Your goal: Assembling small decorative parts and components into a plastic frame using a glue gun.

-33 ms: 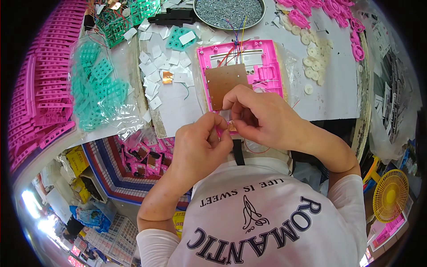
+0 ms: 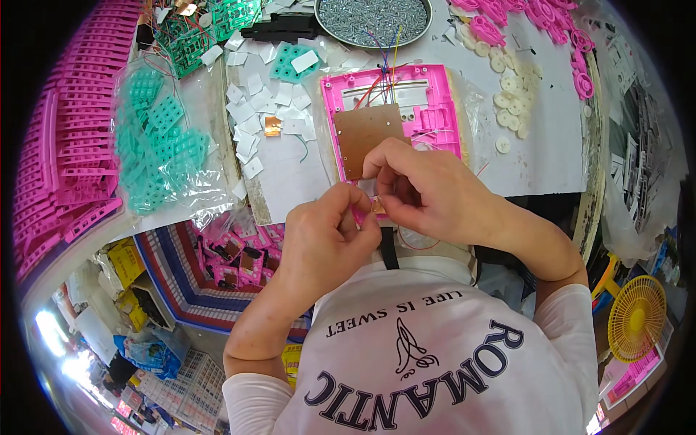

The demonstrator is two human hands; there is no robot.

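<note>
A pink plastic casing lies on the work table with its inside facing up. A brown circuit board rests in it, with red, blue and yellow wires rising at the far end. Over the casing's near end, my right hand is closed, its thumb tip against a small copper-coloured piece. Just left of it, my left hand has thumb and forefinger pinched together. Whatever the left fingers hold is hidden. A thin pale wire loops below the right hand.
White square pads and a copper foil piece lie left of the casing. Turquoise rubber keypads fill a plastic bag. A round tray of screws stands behind; cream discs lie right. Pink parts fill a striped bag below.
</note>
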